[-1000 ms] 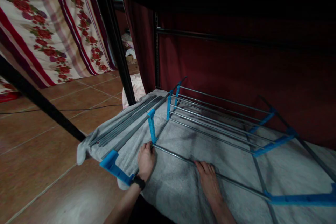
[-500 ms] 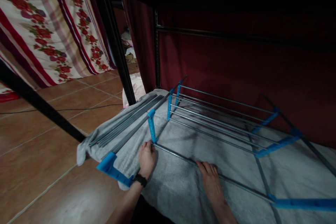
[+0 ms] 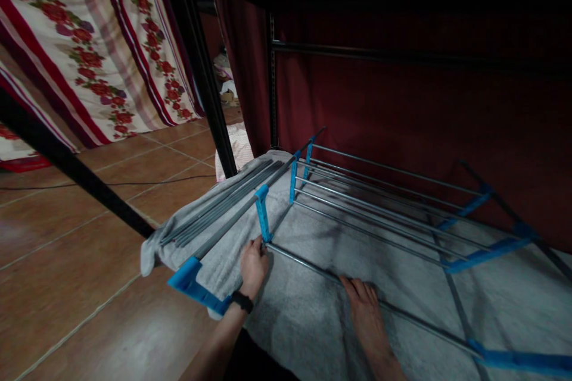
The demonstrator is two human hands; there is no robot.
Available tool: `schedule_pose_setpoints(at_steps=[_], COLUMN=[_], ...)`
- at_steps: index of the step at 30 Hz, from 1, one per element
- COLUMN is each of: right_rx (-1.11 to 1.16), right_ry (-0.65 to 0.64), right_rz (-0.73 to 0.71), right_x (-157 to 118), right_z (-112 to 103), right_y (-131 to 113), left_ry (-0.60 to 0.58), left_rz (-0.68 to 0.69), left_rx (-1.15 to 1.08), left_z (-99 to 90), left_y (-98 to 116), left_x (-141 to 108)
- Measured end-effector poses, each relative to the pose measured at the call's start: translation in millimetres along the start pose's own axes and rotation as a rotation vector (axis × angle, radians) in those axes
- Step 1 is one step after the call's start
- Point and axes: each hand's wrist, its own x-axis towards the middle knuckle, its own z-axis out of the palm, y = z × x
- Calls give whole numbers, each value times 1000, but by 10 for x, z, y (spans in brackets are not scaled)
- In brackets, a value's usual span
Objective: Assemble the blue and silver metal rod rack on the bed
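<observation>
A rack of metal rods (image 3: 375,199) and blue plastic brackets (image 3: 263,214) lies on a grey blanket (image 3: 299,321). My left hand (image 3: 254,263), with a black band at the wrist, is closed at the left end of the nearest metal rod (image 3: 308,263), right beside the foot of an upright blue bracket. Farther along the same rod, my right hand (image 3: 363,308) has its fingers wrapped over it. Another blue bracket (image 3: 196,286) sits left of my left wrist. At the rod's right end is a further blue bracket (image 3: 522,360).
Several loose grey rods (image 3: 223,202) lie together on the blanket's left side. Black metal frame posts (image 3: 208,89) stand at the left, with a dark surface overhead. A floral curtain (image 3: 111,59), tiled floor (image 3: 89,238) and thin cable (image 3: 111,183) are beyond; dark red cloth (image 3: 379,107) hangs behind.
The whole scene has shifted slightly to the right in view. Both hands keep their places on the rod, and the rack looks unchanged.
</observation>
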Motion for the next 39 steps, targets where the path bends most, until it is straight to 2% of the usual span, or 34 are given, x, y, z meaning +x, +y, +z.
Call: schedule_pose_setpoints(at_steps=[13, 25, 35, 39], right_rx=[31, 25, 64, 89], right_ry=[11, -16, -94, -88], right_rz=[29, 37, 40, 32], right_x=[43, 46, 96, 115], right_z=[-7, 44, -59, -101], right_y=[19, 34, 26, 20], left_ry=[-34, 20, 40, 28], left_rz=[-42, 33, 73, 69], left_rx=[9, -5, 15, 27], left_z=[-14, 109, 73, 54], left_y=[1, -130, -60, -25], left_x=[78, 95, 26, 12])
